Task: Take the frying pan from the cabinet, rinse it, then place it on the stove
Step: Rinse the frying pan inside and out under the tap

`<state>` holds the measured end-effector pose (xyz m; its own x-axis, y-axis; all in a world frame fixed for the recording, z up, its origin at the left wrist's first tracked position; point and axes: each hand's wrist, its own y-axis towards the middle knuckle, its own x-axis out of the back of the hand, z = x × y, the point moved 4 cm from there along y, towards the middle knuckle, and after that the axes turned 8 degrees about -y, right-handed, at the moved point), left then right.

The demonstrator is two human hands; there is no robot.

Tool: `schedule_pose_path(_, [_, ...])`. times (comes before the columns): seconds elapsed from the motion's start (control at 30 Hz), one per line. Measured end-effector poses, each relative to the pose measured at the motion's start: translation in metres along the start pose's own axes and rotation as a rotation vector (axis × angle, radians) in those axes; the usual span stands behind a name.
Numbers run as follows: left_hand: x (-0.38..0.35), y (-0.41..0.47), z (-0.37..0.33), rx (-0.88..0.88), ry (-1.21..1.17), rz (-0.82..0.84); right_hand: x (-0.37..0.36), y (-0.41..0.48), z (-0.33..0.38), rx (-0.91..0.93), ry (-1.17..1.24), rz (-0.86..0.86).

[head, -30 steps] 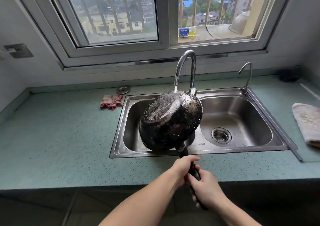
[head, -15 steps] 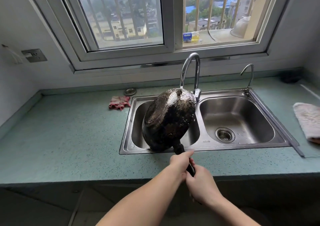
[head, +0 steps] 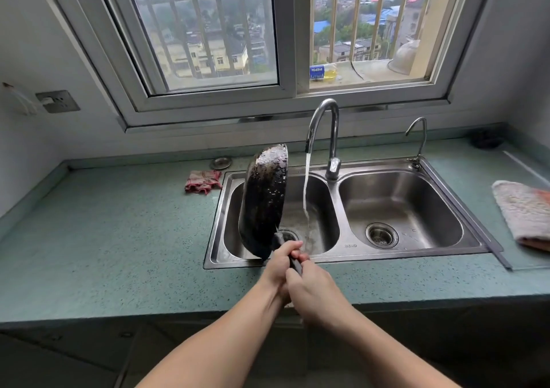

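Your pan [head: 263,200] is now tipped on edge over the left basin [head: 229,224], swung clear of the stream [head: 306,191] it sat under a second ago (the tap [head: 323,125] is running). Your left hand [head: 278,264] and right hand [head: 315,292] both clench the handle [head: 279,240]. Looks like draining; stove's next.

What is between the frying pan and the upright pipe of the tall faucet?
The head view shows a stream of water falling between the frying pan and the tall faucet, into the left basin.
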<state>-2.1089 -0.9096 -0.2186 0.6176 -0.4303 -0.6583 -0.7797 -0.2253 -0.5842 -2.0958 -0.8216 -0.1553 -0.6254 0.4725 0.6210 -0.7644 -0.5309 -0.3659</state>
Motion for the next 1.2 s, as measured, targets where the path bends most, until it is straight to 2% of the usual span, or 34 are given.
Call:
schedule_pose_path(0.13, [-0.009,0.002,-0.011,0.016,-0.052,0.042,-0.002,0.0,0.0,-0.239,0.749,0.299])
schedule_pose_path(0.2, [-0.011,0.003,-0.012,0.035,-0.047,0.054,-0.001,0.003,-0.001,-0.283,0.848,0.382])
schedule_pose_path(0.3, [-0.016,0.001,-0.007,0.1,-0.088,0.106,0.002,0.005,0.001,-0.265,0.773,0.357])
schedule_pose_path(0.53, [-0.026,0.005,0.008,0.195,-0.143,0.13,0.011,0.014,-0.005,-0.151,0.552,0.117])
schedule_pose_path(0.73, [-0.018,0.015,0.012,0.24,0.001,0.134,0.016,0.024,-0.019,-0.077,0.316,0.009])
schedule_pose_path(0.83, [-0.007,0.019,0.011,0.238,0.038,0.107,0.009,0.027,-0.022,0.0,0.113,-0.025])
schedule_pose_path(1.03, [0.005,0.024,0.003,0.185,0.319,-0.005,-0.003,0.033,-0.032,0.039,0.019,-0.129])
schedule_pose_path(1.2, [0.007,0.029,-0.008,0.031,0.635,-0.146,-0.007,0.047,-0.041,0.008,-0.027,-0.128])
